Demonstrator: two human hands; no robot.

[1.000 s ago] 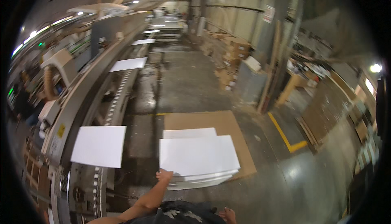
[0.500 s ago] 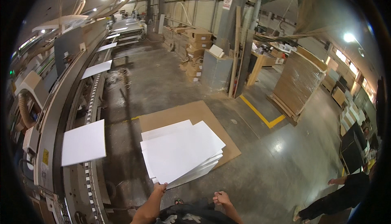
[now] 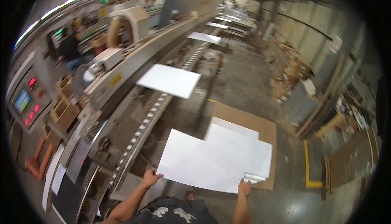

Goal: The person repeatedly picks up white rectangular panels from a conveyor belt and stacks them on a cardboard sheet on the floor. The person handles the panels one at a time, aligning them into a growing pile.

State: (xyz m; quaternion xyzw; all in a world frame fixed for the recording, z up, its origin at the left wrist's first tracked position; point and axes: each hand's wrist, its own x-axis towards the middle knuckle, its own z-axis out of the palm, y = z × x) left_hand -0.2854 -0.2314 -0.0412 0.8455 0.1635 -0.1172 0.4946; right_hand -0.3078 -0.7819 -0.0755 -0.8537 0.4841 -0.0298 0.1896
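Biggest thing here is a conveyor line slanting from lower left up toward the top of the frame. Right of centre there's a brown cardboard sheet with a kinda messy stack of white panels on it. The held panel, lower centre, overlaps that stack: left hand has fingers curled on its lower-left corner, right hand grips near the lower-right one.
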